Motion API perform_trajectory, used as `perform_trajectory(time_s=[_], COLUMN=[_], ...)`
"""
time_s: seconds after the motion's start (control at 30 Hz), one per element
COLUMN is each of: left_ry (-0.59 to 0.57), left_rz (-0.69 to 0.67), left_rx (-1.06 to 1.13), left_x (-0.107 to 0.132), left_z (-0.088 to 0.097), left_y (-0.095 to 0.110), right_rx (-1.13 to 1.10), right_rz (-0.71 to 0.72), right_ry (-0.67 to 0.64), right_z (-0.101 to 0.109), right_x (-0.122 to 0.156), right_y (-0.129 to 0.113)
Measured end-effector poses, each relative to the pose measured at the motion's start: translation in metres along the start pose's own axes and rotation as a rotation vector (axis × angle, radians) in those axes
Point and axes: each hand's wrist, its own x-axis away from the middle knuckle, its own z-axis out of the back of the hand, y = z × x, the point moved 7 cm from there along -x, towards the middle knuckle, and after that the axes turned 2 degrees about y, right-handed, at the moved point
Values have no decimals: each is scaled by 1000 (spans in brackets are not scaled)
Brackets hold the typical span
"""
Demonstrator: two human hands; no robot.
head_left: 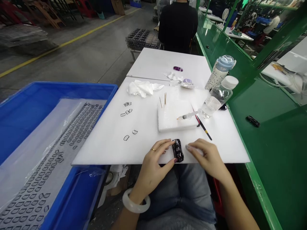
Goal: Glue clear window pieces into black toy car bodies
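Left hand: The left hand (151, 163) is closing on the near-left side of the glossy black model car (178, 150), with the fingers bent over its flank and the thumb reaching its near end. It appears to have light hold of the car.

Right hand: The right hand (204, 158) is hovering half open at the car's right side, its fingertips just beside the body or barely touching it. It does not appear to be holding anything.

Model car: The car is lying lengthwise near the front edge of the white plastic board (223, 150), between the two hands.

Handling: The left hand is bearing on the sides rather than the top, which appears sound, as it is keeping most of the glossy face uncovered and free of prints.

Board items: A white foam block (168, 119) is carrying a syringe (189, 114) and toothpicks (163, 99). A black-handled brush (204, 128) is lying beside the block, and small dark-rimmed frames (126, 138) are lying to the left.

Surroundings: A blue plastic crate (72, 85) is standing on the left, holding a sheet of similar frames (45, 153). A second black model car (253, 121) is resting on the green bench (268, 166), and a co-worker (177, 27) is sitting beyond the board.
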Motion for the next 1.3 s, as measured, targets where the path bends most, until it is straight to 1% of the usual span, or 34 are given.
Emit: perform_trajectory(time_s=[0.03,0.1,0.13,0.17,0.2,0.23,0.27,0.33,0.37,0.4,0.43,0.47,0.53,0.6,0.67,0.7,0.73,0.77,0.8,0.83,0.87,0.9,0.93,0.97,1.0,1.03,1.07,1.1,1.13,1.17,1.2,1.27,1.3], left_ry=[4,78,139,196,238,261,265,231,208,188,168,153,134,78,-69,-154,-230,-276,-290,-279,-247,-211,-170,-128,-86,-53,-33,-32,-65,-130,-216,-333,-315], left_rz=[4,45,80,118,146,156,144,54,-17,-96,-172,-241,-366,-504,-630,-671,-688,-688,-676,-664,-661,-669,-692,-721,-751,-778,-796,-812,-835,-863,-916,-1063,-1105], left_rx=[84,269,345,395,405,376,308,87,-36,-154,-251,-329,-412,-403,-378,-387,-416,-458,-505,-549,-583,-602,-603,-589,-562,-525,-484,-440,-391,-350,-324,-233,-126], left_x=[3,10,13,15,16,16,14,7,4,0,-3,-6,-11,-12,-11,-10,-11,-12,-15,-18,-21,-23,-24,-23,-22,-21,-19,-17,-13,-7,1,28,43], left_z=[5,16,21,25,27,28,29,28,27,26,24,23,18,7,-16,-31,-46,-60,-71,-79,-83,-85,-83,-77,-69,-59,-48,-38,-29,-24,-23,-23,-22], left_y=[-3,-11,-16,-21,-24,-26,-25,-20,-17,-15,-13,-12,-7,4,19,26,30,33,34,34,33,33,33,34,38,45,54,68,85,104,125,166,182], right_rx=[57,290,413,502,544,544,520,494,476,454,423,375,186,-118,-395,-476,-511,-504,-459,-380,-263,-112,68,272,483,656,702,747,767,769,773,749,730], right_rz=[22,61,67,62,49,35,25,5,-5,-18,-36,-60,-125,-166,-142,-111,-79,-58,-51,-72,-126,-206,-339,-508,-667,-790,-832,-852,-850,-829,-804,-744,-721], right_ry=[38,182,261,329,377,399,391,315,286,266,261,270,314,354,376,388,406,433,471,526,593,685,795,883,887,868,872,863,852,832,798,691,632], right_z=[11,28,31,29,22,10,-4,-35,-45,-51,-50,-45,-25,-5,10,17,24,34,46,62,80,101,124,145,162,176,187,196,204,212,218,227,229], right_x=[-5,-12,-12,-9,-6,-1,4,9,10,9,8,7,5,3,0,-2,-1,2,9,21,38,61,91,124,154,181,202,214,218,212,197,150,123], right_y=[1,-1,-5,-10,-17,-24,-30,-38,-38,-36,-31,-25,-10,0,-3,-7,-11,-12,-9,1,16,35,57,79,99,114,125,133,137,141,144,153,161])
